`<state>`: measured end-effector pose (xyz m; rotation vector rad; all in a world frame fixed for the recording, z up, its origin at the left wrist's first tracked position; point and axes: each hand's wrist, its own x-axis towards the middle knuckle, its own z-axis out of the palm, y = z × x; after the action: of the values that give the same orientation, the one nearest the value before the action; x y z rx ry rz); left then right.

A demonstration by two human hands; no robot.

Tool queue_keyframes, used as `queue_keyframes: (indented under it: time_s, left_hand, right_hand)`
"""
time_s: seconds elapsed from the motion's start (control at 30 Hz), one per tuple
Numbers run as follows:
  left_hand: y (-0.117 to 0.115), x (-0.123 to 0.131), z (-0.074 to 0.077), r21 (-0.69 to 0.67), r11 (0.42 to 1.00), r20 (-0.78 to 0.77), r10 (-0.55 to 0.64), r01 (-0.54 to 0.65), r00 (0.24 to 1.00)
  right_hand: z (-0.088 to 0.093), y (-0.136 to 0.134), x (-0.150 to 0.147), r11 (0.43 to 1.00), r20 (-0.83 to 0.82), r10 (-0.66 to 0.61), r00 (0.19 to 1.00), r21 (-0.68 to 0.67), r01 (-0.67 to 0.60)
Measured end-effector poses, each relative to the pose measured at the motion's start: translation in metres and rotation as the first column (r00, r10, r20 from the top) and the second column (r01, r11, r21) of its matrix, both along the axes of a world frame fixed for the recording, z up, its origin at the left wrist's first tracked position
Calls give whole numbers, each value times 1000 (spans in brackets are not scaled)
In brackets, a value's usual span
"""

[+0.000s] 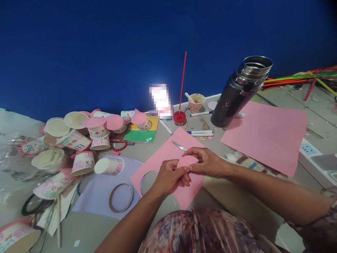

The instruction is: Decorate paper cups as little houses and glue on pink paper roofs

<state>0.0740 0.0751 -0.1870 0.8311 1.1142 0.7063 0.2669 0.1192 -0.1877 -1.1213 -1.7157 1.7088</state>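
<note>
Between my two hands is a small piece of pink paper (pixel 189 161) with a rounded top edge. My left hand (pixel 170 175) pinches its lower left side, while my right hand (pixel 204 160) grips its right side with thumb and fingers. Beneath them lies a larger pink sheet (pixel 163 158) with a round hole cut near its left corner. Scissors (pixel 178 145) rest on that sheet just beyond my right hand; their handles are hidden by it. To the left, a decorated paper cup (pixel 109 166) lies on its side on a purple sheet (pixel 92 196), near a tape ring (pixel 121 197).
Several decorated paper cups (pixel 96 128) with pink tops crowd the left. A tall dark flask (pixel 231 98) stands at the back right beside another pink sheet (pixel 273 133). A red paint pot (pixel 179 118) holds an upright stick. Markers (pixel 201 133) and a lit phone (pixel 161 102) are behind.
</note>
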Motion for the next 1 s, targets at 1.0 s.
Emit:
queue_keyframes:
  time_s: [1.0]
  left_hand:
    - [-2,-4,7,117,989,-111,101,-88,989]
  right_hand:
    - [5,2,9,942,39,-200,979,282,182]
